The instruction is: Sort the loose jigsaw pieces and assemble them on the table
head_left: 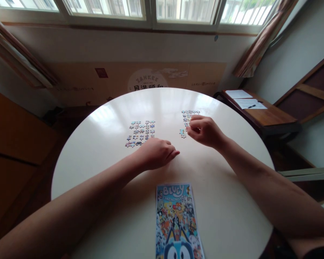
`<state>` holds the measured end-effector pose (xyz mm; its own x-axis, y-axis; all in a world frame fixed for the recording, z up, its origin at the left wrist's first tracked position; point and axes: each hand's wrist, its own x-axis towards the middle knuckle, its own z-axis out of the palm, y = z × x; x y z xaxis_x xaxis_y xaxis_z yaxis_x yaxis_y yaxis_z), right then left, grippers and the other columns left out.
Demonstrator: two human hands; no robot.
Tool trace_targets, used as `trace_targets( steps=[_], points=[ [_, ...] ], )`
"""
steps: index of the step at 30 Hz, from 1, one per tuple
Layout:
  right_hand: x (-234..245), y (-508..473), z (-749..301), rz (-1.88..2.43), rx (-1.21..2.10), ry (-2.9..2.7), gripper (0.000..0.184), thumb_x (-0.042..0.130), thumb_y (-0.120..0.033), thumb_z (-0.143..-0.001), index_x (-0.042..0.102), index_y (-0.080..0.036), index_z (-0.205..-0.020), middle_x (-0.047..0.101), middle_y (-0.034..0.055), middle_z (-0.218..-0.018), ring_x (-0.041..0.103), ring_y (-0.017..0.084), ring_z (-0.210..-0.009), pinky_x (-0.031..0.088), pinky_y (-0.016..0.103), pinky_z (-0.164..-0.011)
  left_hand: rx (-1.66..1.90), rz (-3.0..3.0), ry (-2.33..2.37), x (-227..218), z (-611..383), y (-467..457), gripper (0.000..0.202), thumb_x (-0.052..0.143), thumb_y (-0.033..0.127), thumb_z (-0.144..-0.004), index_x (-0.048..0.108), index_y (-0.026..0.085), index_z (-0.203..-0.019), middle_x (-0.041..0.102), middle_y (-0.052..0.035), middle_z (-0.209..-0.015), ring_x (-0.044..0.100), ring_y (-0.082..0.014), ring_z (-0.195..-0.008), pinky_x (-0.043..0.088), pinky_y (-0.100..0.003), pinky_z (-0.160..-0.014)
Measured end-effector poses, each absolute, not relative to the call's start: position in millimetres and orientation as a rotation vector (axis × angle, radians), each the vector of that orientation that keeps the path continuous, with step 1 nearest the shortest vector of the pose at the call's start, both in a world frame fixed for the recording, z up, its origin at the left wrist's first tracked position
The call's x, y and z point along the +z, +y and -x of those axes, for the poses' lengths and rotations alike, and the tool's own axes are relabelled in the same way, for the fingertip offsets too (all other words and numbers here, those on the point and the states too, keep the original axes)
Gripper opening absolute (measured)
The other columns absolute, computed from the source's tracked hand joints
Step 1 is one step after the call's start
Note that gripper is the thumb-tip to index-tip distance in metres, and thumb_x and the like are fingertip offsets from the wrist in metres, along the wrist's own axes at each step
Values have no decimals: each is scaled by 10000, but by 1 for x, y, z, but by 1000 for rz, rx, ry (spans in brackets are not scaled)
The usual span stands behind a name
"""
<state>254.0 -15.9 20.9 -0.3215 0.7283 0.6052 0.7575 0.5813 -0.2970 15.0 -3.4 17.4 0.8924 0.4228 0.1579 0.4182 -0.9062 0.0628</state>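
Observation:
Loose jigsaw puzzle pieces (pixel 142 131) are laid out in rough rows left of the middle of the table. A smaller patch of jigsaw pieces (pixel 188 116) lies to the right, partly covered by my right hand (pixel 203 130). That hand is closed, its fingertips curled at the patch's right edge; whatever is between them is hidden. My left hand (pixel 159 154) rests at the lower right edge of the left group, fingers folded down, and I cannot see what they hold, if anything. A Bluey picture sheet (pixel 176 219) with a crowd of cartoon characters lies nearest me.
The round white table (pixel 97 154) has a glossy top. Beyond its right edge, papers (pixel 238 94) and a pen (pixel 251 106) lie on a low wooden table (pixel 277 114). Windows, curtains (pixel 261 43) and a printed cardboard panel (pixel 205 73) stand at the back.

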Motion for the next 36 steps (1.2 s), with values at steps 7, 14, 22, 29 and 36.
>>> trace_targets(
  steps=[7,14,22,29,36],
  points=[
    [22,-22,-248,1107,-57,-2109,400,496,-59,-749,186,-222,-556,286,-29,-594,274,118,-546,256,297,-514,403,-3048,750,21,-13,-3,485,356,326,-961,609,166,-579,599,-37,-636,454,-113,-465,305,-277,-474],
    [28,-40,-227,946,-32,-2087,486,571,-206,-888,242,-218,-530,291,-43,-557,259,106,-484,227,293,-472,858,-2854,1271,50,29,33,259,432,205,-780,574,175,-566,595,-17,-622,459,-133,-514,310,-279,-505],
    [26,-46,-210,855,163,-2301,413,545,-244,-926,449,-194,-527,635,37,-749,533,136,-621,416,298,-599,1245,-2587,1392,48,72,79,240,409,66,-685,593,184,-584,626,-24,-687,543,-153,-634,403,-270,-601],
    [22,-52,-198,720,310,-2234,399,470,-180,-943,446,-201,-545,579,18,-617,489,130,-536,367,293,-546,1337,-2572,1264,44,70,77,230,409,5,-608,550,180,-558,559,0,-599,495,-127,-569,369,-242,-532],
    [23,-55,-197,754,431,-2201,398,445,-123,-898,262,-209,-555,380,-18,-546,314,118,-464,267,309,-504,1256,-2603,1192,42,70,75,253,434,-8,-632,601,176,-589,613,0,-638,545,-131,-600,413,-244,-563]
  ],
)
